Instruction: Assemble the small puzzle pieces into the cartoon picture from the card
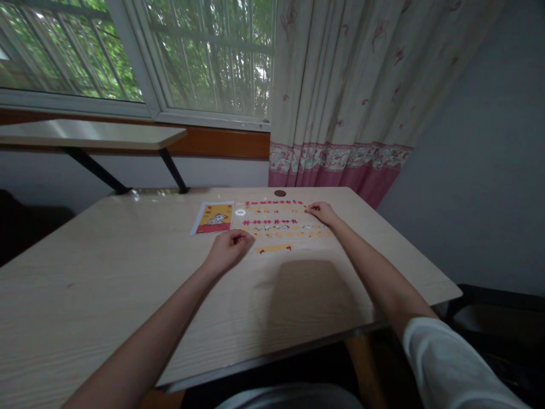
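Small red and yellow jigsaw pieces (pixel 269 222) lie in several rows on the wooden table. My right hand (pixel 322 212) is at the right end of the upper rows, thumb and fingers pinched on a jigsaw piece (pixel 305 208) that barely shows. Near the left end of the lower rows, my left hand (pixel 232 247) rests with its fingers curled closed; whatever may be in them is hidden. Just right of it lies a joined yellow strip (pixel 275 248) with dark red corners. A picture card (pixel 214 218) of a white animal on yellow and red lies beyond my left hand.
The pale table (pixel 140 267) ends at a front edge close to my body. A raised shelf (pixel 93 134) on black legs stands at the back left. A round cable hole (pixel 280 193) is near the back edge, before a curtain (pixel 336 113) and window.
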### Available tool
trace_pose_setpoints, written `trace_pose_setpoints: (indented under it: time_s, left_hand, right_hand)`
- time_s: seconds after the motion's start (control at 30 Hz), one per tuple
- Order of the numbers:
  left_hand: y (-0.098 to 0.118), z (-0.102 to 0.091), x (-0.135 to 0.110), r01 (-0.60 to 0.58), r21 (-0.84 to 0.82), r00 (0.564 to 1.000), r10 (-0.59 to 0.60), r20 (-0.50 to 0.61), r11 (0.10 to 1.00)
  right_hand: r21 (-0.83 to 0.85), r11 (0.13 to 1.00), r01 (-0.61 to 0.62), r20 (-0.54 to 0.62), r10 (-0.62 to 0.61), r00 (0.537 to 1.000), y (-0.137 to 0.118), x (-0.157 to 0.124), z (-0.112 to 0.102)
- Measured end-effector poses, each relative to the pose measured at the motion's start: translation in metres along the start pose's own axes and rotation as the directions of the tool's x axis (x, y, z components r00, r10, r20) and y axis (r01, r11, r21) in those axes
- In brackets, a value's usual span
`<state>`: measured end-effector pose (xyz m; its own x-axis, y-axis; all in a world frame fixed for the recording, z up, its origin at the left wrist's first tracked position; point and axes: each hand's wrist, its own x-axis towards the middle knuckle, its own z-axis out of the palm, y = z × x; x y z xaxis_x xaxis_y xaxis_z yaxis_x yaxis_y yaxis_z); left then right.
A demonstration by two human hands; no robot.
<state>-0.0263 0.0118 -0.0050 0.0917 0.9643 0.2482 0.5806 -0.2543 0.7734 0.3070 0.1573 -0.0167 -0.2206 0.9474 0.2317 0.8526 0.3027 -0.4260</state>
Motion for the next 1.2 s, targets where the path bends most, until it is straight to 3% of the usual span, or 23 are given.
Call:
trace_pose_setpoints:
  time_s: [0.2, 0.33, 0.6, 0.77, 0.97, 1.2]
  left_hand:
    - [-0.003, 0.001, 0.0, -0.006, 0.001, 1.0, 0.006, 0.023, 1.0]
    - [-0.002, 0.001, 0.0, 0.006, 0.018, 1.0, -0.007, 0.029, 1.0]
    - [-0.004, -0.001, 0.0, 0.003, 0.059, 1.0, -0.003, 0.001, 0.998]
    - [-0.009, -0.001, 0.001, -0.025, 0.093, 1.0, 0.026, -0.011, 0.995]
    - [-0.012, 0.001, 0.002, -0.031, 0.089, 0.999, 0.031, -0.005, 0.996]
    - [-0.005, 0.0, 0.0, -0.023, 0.087, 1.0, 0.023, 0.002, 0.996]
  right_hand:
    - [-0.12, 0.993, 0.02, 0.006, -0.02, 1.0, -0.012, 0.004, -0.007]
    - [-0.176, 0.982, 0.071, 0.011, -0.07, 0.997, -0.036, 0.008, -0.006]
    - [-0.13, 0.954, 0.27, 0.155, -0.249, 0.956, -0.112, 0.031, 0.028]
    - [-0.1, 0.951, 0.291, 0.171, -0.272, 0.947, -0.147, 0.041, 0.045]
    - [-0.066, 0.968, 0.243, 0.217, -0.224, 0.95, -0.157, 0.048, 0.052]
    - [0.057, 0.972, 0.228, 0.31, -0.234, 0.922, -0.156, 0.049, 0.049]
